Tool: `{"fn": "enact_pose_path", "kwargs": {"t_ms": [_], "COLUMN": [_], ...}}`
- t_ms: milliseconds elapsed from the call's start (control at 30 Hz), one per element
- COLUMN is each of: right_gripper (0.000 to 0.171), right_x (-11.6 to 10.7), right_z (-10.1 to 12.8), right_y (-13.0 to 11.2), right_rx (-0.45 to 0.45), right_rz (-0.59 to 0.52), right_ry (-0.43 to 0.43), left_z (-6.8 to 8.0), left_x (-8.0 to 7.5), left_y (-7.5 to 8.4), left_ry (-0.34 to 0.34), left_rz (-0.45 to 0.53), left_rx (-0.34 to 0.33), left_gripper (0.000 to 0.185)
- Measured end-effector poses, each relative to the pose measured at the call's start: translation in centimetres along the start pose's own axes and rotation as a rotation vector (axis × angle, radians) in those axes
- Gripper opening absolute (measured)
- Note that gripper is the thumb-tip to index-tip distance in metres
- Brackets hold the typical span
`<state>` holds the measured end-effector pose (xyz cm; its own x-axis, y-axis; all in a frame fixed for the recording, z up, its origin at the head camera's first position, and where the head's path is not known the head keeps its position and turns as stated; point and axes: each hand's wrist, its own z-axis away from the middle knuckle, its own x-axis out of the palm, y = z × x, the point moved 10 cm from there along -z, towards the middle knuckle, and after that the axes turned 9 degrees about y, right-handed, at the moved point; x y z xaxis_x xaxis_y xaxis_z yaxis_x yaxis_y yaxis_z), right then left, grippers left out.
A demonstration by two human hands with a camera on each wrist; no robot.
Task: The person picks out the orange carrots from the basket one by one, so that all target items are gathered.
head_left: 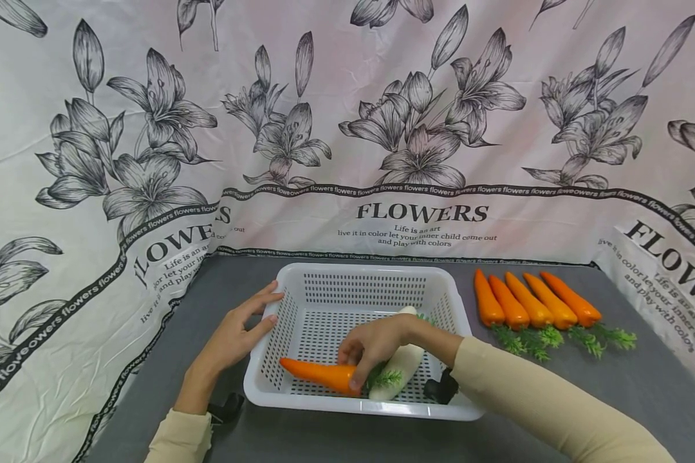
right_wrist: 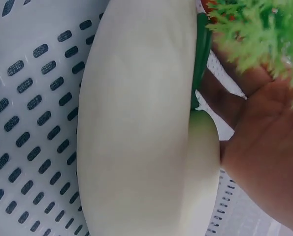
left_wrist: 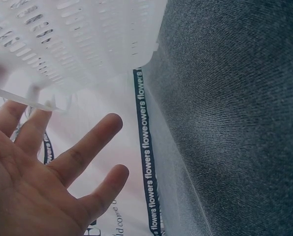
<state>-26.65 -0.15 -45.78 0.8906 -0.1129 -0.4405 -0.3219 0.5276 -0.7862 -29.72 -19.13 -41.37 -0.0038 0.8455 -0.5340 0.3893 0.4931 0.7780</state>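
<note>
My right hand reaches into a white perforated plastic basket and grips an orange carrot by its leafy end. The carrot lies low in the basket, its tip pointing left. Beneath and beside this hand are white radishes, partly hidden by it. The right wrist view shows one large white radish close up and part of another with a greenish end. At the basket's left rim, my left hand rests its fingertips on the edge; in the left wrist view its fingers are spread and mostly straight.
Several orange carrots with green tops lie in a row on the dark grey tabletop, right of the basket. A flower-printed cloth stands behind and at both sides. A black object is near the right forearm.
</note>
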Motion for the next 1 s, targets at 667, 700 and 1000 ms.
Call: {"fn": "enact_pose_path", "kwargs": {"t_ms": [667,700,1000], "right_gripper": [0.048,0.048,0.052], "right_x": [-4.4,-4.7,-8.3], "right_z": [5.0,5.5,11.5], "right_y": [-2.0,-2.0,-1.1], "right_rx": [-0.172,-0.175,-0.074], "right_rz": [-0.019,-0.003,0.025], "right_ry": [0.199,0.219,0.421], "left_z": [0.0,0.0,0.0], "left_x": [0.0,0.1,0.0], "left_y": [0.1,0.2,0.9], "left_ry": [0.005,0.005,0.002], "left_rz": [-0.039,-0.037,0.003], "left_rx": [0.012,0.012,-0.011], "left_gripper": [0.045,0.045,0.046]}}
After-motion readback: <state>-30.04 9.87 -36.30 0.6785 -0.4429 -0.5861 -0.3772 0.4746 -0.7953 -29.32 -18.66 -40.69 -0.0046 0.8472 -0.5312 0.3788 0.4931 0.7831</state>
